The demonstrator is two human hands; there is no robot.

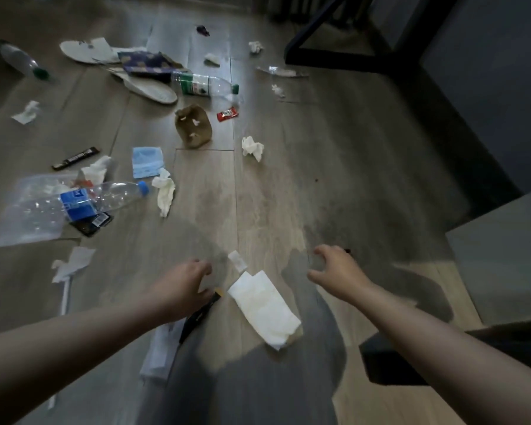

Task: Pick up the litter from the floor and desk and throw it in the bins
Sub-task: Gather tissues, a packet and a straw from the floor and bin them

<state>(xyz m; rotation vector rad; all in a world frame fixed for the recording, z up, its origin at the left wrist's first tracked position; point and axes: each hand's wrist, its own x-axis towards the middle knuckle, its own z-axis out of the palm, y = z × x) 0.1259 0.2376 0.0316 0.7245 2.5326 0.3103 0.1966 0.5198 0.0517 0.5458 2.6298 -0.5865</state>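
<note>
Head view is showing the folded white tissue [262,305] lying on the floor [288,194] between your hands. Your left hand [183,289] is hovering just left of it, fingers curled over a black wrapper [199,315]; whether it is gripping that wrapper, I cannot tell. Your right hand [334,268] is hanging just right of the tissue, fingers loosely curled, holding nothing.
</note>
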